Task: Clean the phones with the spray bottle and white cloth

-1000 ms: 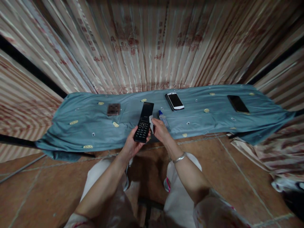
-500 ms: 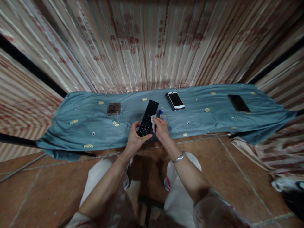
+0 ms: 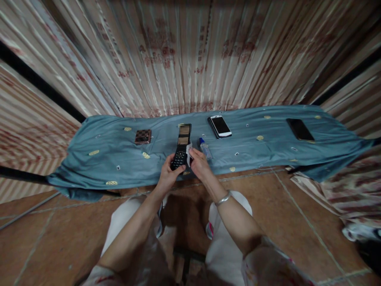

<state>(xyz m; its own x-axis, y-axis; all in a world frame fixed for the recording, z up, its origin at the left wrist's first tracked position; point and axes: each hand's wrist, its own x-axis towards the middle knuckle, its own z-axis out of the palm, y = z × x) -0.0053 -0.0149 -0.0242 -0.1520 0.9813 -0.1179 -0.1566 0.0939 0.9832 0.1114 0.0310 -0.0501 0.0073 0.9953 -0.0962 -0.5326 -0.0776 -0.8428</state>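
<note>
An unfolded black flip phone is gripped at its keypad end by my left hand, the thumb along the lower edge. Its raised screen half points away from me and shows brownish reflections. My right hand pinches a white wipe against the phone's right side, near the hinge. Just beyond the right hand, a small clear bottle with a blue cap lies on the blue cloth.
A white smartphone lies on a darker one behind the bottle. A black smartphone rests far right, and a brown checkered square item at left. Striped curtains hang behind; dark poles slant at both sides.
The flip phone has turned slightly upright and its screen end has swung left. My right hand and the wipe have shifted a little left and down along it.
</note>
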